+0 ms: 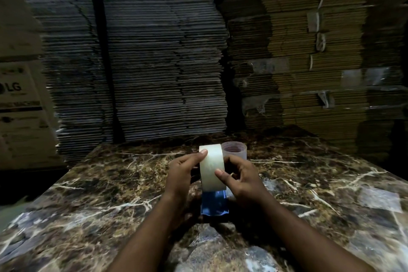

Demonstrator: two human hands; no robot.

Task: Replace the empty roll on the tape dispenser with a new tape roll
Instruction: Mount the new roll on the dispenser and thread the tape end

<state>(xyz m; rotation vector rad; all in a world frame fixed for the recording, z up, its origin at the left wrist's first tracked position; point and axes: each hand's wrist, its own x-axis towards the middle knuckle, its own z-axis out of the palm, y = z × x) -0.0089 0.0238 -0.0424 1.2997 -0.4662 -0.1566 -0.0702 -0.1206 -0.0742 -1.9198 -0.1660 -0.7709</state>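
Note:
A full roll of clear tape point(212, 169) stands on edge above the blue tape dispenser point(213, 205) on the marble table point(110, 194). My left hand point(184, 174) grips the roll's left side, thumb on its upper rim. My right hand point(239, 181) holds the right side, thumb pressed on the roll's face. Just behind the roll, the empty translucent core point(234, 150) stands upright on the table. How the roll sits on the dispenser is hidden by the roll and my hands.
Tall stacks of flattened cardboard point(154, 62) rise right behind the table's far edge. Printed cartons point(19, 104) stand at the left. Pieces of clear film point(379, 199) lie on the table at the right and near the front edge.

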